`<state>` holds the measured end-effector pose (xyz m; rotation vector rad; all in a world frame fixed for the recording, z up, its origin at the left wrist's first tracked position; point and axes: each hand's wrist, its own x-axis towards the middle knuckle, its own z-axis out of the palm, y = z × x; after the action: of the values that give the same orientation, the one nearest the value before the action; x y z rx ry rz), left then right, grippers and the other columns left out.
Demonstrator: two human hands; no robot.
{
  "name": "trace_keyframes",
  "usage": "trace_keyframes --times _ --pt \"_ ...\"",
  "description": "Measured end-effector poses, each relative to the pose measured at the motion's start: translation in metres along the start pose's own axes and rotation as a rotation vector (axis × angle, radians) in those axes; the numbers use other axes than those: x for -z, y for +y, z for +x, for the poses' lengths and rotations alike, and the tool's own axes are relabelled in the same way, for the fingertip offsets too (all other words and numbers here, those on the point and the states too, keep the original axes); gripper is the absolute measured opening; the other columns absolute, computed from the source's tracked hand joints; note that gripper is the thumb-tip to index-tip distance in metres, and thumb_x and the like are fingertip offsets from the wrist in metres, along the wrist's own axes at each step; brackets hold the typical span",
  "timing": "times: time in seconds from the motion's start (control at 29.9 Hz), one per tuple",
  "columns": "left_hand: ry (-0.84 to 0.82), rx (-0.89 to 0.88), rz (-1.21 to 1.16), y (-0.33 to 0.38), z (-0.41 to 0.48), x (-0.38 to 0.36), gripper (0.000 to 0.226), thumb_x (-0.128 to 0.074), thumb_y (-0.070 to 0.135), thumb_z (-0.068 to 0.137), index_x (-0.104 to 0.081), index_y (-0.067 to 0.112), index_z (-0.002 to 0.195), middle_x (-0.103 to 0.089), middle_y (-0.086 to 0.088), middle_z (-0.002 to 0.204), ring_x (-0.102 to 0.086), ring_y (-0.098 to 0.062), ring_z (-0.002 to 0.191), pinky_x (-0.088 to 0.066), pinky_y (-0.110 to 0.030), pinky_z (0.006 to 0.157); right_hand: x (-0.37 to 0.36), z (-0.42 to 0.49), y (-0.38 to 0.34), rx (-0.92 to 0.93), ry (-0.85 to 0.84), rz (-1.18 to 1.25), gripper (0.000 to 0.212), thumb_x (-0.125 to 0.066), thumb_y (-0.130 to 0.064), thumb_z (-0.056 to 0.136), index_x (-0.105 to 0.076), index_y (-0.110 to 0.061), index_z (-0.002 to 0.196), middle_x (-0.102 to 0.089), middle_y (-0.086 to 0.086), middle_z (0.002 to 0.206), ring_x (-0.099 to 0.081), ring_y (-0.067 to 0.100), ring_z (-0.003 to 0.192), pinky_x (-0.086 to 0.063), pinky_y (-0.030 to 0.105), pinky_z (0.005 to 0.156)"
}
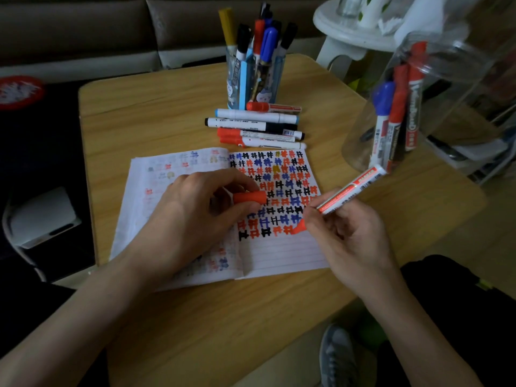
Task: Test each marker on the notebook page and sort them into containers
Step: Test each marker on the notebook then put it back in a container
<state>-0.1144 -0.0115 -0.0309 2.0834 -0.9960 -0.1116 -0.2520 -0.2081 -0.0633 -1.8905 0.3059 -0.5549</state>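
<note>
While the right hand (346, 233) pinches a red marker (346, 192), its tip touching the notebook (279, 255) page, the left hand (195, 216) rests there in a curled grip around the red cap (250, 197). The notebook lies open on the tabletop (173, 115).

Right hand (346, 233) presses red marker (346, 192) to notebook (279, 252); left hand (195, 210) grips its cap (249, 197).

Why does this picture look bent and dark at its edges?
Head view: the wide-angle lens bows the light wooden table; corners fall dim; the clear plastic jar shows glare and smear; the lined notebook, left hand pinching a red cap and right hand holding a red marker look sharp.
</note>
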Motion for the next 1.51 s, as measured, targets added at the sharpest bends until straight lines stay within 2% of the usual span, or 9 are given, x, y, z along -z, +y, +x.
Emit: trace_keyframes --times 0.1,0.2,0.27,0.47,0.64,0.94,1.14,1.34,1.51 --pt "0.002 0.004 -0.005 0.001 0.0 0.001 0.038 -0.06 0.062 0.082 -0.072 0.038 0.108 -0.071 0.02 0.094 -0.067 -0.005 0.087 -0.057 -0.034 0.076 0.0 0.0 -0.002 -0.024 -0.008 0.016 0.01 -0.072 -0.017 0.095 -0.07 -0.024 0.088 -0.067 0.007 0.074 -0.059 0.026 0.066 -0.049 0.033 0.058" --pt "0.003 0.01 -0.013 0.002 0.0 0.002 0.038 -0.06 0.063 0.081 -0.072 0.039 0.108 -0.071 0.021 0.094 -0.067 -0.005 0.087 -0.056 -0.034 0.076 0.003 0.002 -0.01 -0.1 0.059 0.17 0.007 -0.071 -0.012 0.095 -0.072 -0.018 0.089 -0.067 -0.001 0.068 -0.058 0.011 0.061 -0.047 0.019 0.056" --pt "0.008 0.016 -0.015 0.002 0.0 0.002 0.038 -0.062 0.063 0.08 -0.071 0.039 0.108 -0.071 0.02 0.094 -0.068 -0.005 0.087 -0.056 -0.033 0.076 0.007 0.002 -0.016 -0.137 0.089 0.27 0.005 -0.07 -0.014 0.094 -0.074 -0.015 0.091 -0.067 0.004 0.069 -0.058 0.012 0.061 -0.046 0.018 0.055" --pt "0.043 0.046 -0.206 0.012 -0.001 0.003 0.032 -0.077 0.047 0.074 -0.073 0.029 0.1 -0.075 0.012 0.092 -0.071 -0.011 0.084 -0.056 -0.031 0.073 0.008 0.003 -0.026 -0.122 0.071 0.372 0.016 -0.071 -0.022 0.092 -0.071 -0.008 0.1 -0.072 0.015 0.085 -0.064 0.025 0.072 -0.049 0.029 0.061" --pt "0.054 0.044 -0.342 0.019 -0.001 0.002 0.034 -0.08 0.04 0.071 -0.074 0.021 0.098 -0.077 0.007 0.093 -0.073 -0.017 0.079 -0.06 -0.035 0.075 0.006 0.004 -0.031 -0.091 0.019 0.463 0.02 -0.072 -0.023 0.09 -0.071 -0.006 0.101 -0.069 0.015 0.085 -0.061 0.024 0.073 -0.049 0.03 0.064" --pt "-0.004 0.052 -0.414 0.023 -0.003 -0.002 0.033 -0.077 0.037 0.075 -0.073 0.018 0.102 -0.078 0.004 0.093 -0.076 -0.019 0.082 -0.062 -0.036 0.076 -0.003 0.002 -0.033 -0.069 -0.073 0.462 0.021 -0.074 -0.014 0.087 -0.072 -0.006 0.106 -0.071 0.01 0.083 -0.065 0.022 0.072 -0.053 0.027 0.064" --pt "-0.004 0.056 -0.412 0.026 -0.003 -0.002 0.025 -0.074 0.027 0.08 -0.078 0.019 0.103 -0.077 0.015 0.084 -0.073 0.0 0.074 -0.055 -0.012 0.068 -0.001 0.001 -0.035 -0.094 -0.091 0.48 0.027 -0.062 -0.029 0.097 -0.077 -0.01 0.108 -0.074 0.016 0.089 -0.069 0.029 0.077 -0.055 0.035 0.068" --pt "0.018 0.152 -0.649 0.03 -0.002 -0.008 0.029 -0.077 0.022 0.075 -0.08 0.012 0.102 -0.076 -0.007 0.072 -0.071 -0.015 0.064 -0.058 -0.022 0.073 0.0 0.002 -0.034 -0.037 -0.073 0.483 0.026 -0.062 -0.025 0.099 -0.074 -0.003 0.105 -0.069 0.013 0.083 -0.065 0.026 0.078 -0.054 0.032 0.073" --pt "0.01 0.174 -0.711 0.034 -0.003 -0.009 0.023 -0.074 0.019 0.078 -0.08 0.013 0.099 -0.078 -0.007 0.08 -0.073 -0.019 0.069 -0.059 -0.025 0.075 -0.002 0.003 -0.037 0.008 -0.045 0.444 0.026 -0.061 -0.022 0.096 -0.074 -0.001 0.104 -0.071 0.013 0.081 -0.068 0.024 0.078 -0.057 0.031 0.073"
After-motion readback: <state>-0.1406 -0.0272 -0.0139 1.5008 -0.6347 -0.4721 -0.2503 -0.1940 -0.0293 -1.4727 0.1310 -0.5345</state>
